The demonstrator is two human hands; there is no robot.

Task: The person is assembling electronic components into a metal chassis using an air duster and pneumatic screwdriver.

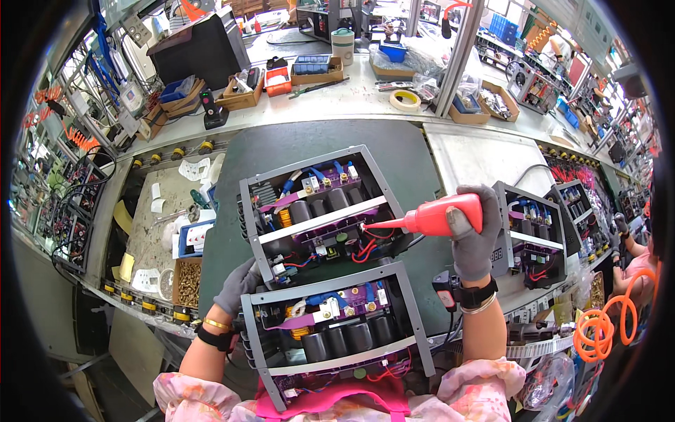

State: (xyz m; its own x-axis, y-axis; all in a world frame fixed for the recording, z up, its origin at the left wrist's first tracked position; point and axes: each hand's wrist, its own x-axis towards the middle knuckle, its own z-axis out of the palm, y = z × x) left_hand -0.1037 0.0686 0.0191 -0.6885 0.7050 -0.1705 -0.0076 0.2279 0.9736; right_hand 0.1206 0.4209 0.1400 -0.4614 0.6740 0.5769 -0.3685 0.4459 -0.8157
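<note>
Wearing a grey glove, my right hand (472, 243) is closed around a red squeeze bottle (446, 214). The bottle lies nearly level, and its long thin nozzle points left into an open metal-framed electronic unit (320, 221). The nozzle tip is at a small white connector beside red wires; I cannot tell whether it touches. My left hand (240, 287), also gloved, grips the near left corner of that unit's frame, its fingertips partly hidden. A second, similar electronic unit (341, 337) stands nearer to me, with black capacitors, a yellow coil and purple boards inside.
Further electronic units (531, 232) stand at the right. Left lie a blue tray (195, 240) and a box of brass-coloured parts (188, 283). A tape roll (405, 100) and parts boxes line the back bench. An orange coiled hose (598, 337) hangs right, near another person's arm (633, 271).
</note>
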